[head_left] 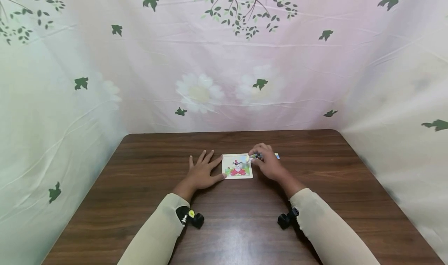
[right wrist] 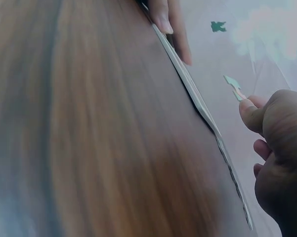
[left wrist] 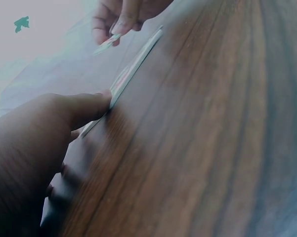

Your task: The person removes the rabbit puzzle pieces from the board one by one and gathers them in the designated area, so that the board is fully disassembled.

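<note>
A small puzzle board (head_left: 241,177) with a white border and a cartoon picture lies flat on the table. My left hand (head_left: 202,174) spreads its fingers at the board's left side, its thumb and index finger touching that edge. Over the board's upper right side, my right hand (head_left: 267,163) pinches a thin puzzle piece (right wrist: 233,88) between thumb and fingertips. That piece is held above the board, apart from it in the left wrist view. Partly behind the right hand, more colourful puzzle pieces (head_left: 277,155) show to the right of the board.
The brown wooden table (head_left: 231,226) has its far edge against a hanging cloth (head_left: 224,62) printed with leaves and flowers. A thin layer with a wavy edge (right wrist: 233,175) lies beside the board in the right wrist view. Both sleeves carry black wrist devices.
</note>
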The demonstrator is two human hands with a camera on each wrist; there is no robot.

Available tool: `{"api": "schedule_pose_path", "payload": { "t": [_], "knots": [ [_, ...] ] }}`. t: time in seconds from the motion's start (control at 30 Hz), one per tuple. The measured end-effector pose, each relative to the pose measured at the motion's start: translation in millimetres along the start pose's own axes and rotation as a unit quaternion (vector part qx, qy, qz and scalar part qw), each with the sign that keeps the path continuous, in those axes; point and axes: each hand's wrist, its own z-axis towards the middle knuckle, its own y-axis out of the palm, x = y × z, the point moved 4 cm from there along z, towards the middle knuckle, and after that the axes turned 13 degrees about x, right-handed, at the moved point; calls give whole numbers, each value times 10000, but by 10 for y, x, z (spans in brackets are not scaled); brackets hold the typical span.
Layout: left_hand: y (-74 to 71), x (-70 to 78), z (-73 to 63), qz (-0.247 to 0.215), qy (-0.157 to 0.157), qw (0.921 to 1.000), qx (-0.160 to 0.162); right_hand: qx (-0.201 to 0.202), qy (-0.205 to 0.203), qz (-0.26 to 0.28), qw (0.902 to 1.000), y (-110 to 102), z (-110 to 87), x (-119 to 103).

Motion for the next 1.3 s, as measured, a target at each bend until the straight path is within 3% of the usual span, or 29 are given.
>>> {"api": "schedule_pose_path", "payload": {
  "t": [0.53,0.9,1.3],
  "knots": [
    [-17,21,48,79,22,10000,26,60,139,-86,9998,-247,30,291],
    [33,-9,91,76,-40,10000,13,-69,425,-380,9983,-264,72,419],
    [44,-20,150,56,-93,9999,107,-336,96,-624,9974,-238,151,427]
  ]
}}
